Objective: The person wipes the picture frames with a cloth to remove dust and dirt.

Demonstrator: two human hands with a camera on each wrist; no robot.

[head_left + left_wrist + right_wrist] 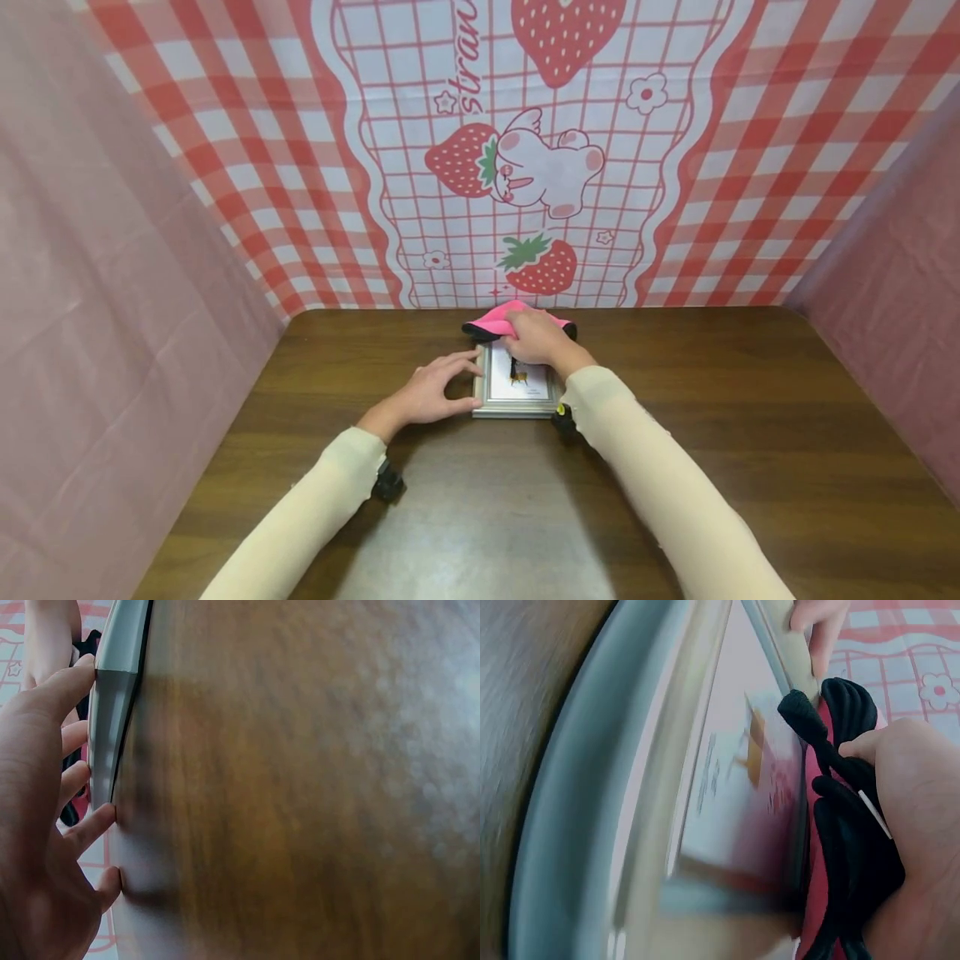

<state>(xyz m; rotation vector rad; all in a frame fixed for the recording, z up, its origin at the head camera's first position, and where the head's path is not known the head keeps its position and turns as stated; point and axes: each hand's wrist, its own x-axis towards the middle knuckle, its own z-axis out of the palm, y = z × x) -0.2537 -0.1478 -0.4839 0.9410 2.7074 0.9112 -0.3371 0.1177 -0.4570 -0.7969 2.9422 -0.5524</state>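
A silver picture frame [513, 411] lies flat on the table, its white picture [532, 385] carrying a small black and orange figure. My left hand [431, 390] has its fingers spread, with the thumb and some fingertips touching the frame's left side. In the left wrist view the thumb meets a corner of the frame [112, 705]. Over the frame's far part, my right hand [542, 337] grips a bunched pink cloth [498, 321] with black edging. The right wrist view shows the folded black edging [847, 847] under that hand; the cloth and hand hide the frame's far end.
A brown wooden table [450, 500] bears everything. Behind its far edge hangs a red and white checked curtain [360, 167] with strawberries. Pink curtains [112, 292] close both sides. A black wrist device [388, 482] sits on the left sleeve.
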